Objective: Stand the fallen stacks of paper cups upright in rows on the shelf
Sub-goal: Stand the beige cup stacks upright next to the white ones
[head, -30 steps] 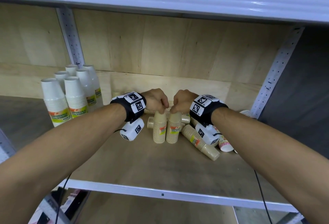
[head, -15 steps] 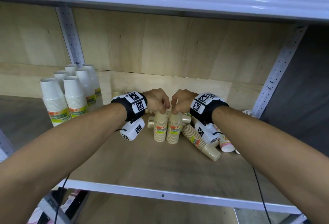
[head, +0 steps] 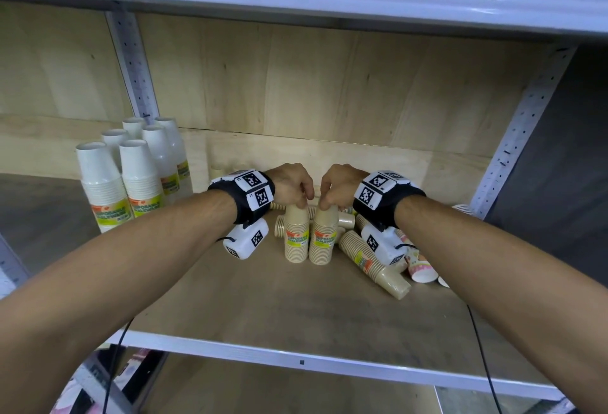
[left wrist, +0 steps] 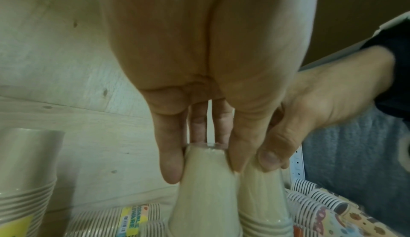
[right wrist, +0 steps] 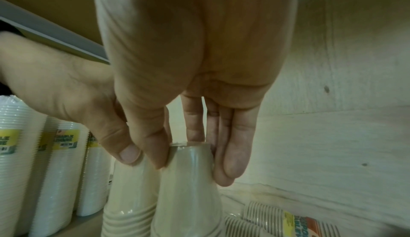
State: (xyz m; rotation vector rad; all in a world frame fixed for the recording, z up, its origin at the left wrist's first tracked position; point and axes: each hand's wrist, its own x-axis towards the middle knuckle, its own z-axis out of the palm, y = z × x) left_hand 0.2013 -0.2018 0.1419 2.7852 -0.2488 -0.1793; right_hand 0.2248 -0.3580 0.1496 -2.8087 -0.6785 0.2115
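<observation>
Steel upright post (head: 133,61), perforated, 10 o'clock; second perforated upright (head: 523,117) at 2 o'clock; plywood back panel (head: 329,84), 12 o'clock.

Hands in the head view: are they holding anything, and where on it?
Each grips one upright beige paper-cup stack by its top: left hand the left stack, right hand the right stack.

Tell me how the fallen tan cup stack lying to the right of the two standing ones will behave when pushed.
The fallen tan paper-cup stack lies on its side, round and tapered, so it would probably roll in a curve. Its clear wrap looks glossy, so it may be slippery. Thin paper cups are likely light.
</observation>
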